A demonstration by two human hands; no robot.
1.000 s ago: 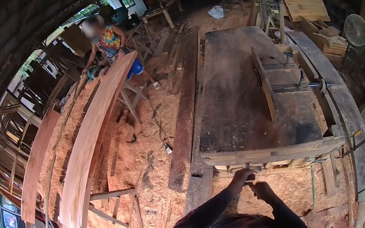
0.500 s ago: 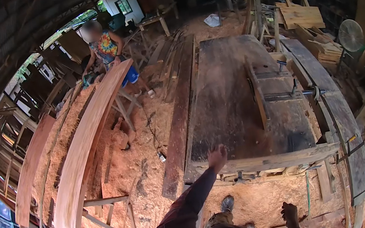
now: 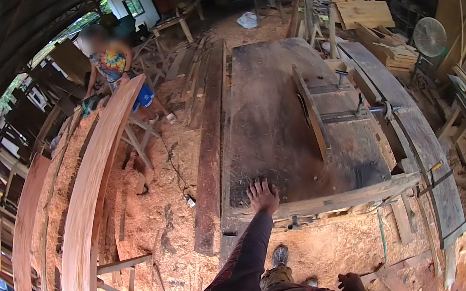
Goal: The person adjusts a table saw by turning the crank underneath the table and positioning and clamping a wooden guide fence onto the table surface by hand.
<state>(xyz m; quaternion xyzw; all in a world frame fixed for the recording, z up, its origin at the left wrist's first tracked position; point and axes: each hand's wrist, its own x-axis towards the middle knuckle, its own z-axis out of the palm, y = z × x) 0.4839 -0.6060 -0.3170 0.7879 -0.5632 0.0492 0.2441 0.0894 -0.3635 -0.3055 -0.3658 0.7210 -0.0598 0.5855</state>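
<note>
My left hand (image 3: 263, 195) rests palm down near the front edge of a large, dark wooden workbench (image 3: 277, 113), its fingers spread and holding nothing. The bench top is worn and dusty. My right hand (image 3: 350, 284) hangs low by my side, short of the bench; its fingers are loosely bent and apart, with nothing visible in them. On the bench's right half a narrow board (image 3: 312, 117) stands on edge. Beside it lie bar clamps (image 3: 339, 118) that reach toward the right side of the bench.
To the left, a long pale plank (image 3: 91, 200) rests on a trestle (image 3: 136, 138), with a co-worker (image 3: 116, 66) at its far end. Wood shavings (image 3: 168, 236) cover the floor, where a cord (image 3: 175, 167) lies. A fan (image 3: 430, 36) and stacked lumber (image 3: 394, 60) stand right.
My left hand has gone from a raised, blurred position at the bench edge to lying flat with fingers spread. My right hand has shifted slightly down and left in view. The view has turned slightly.
</note>
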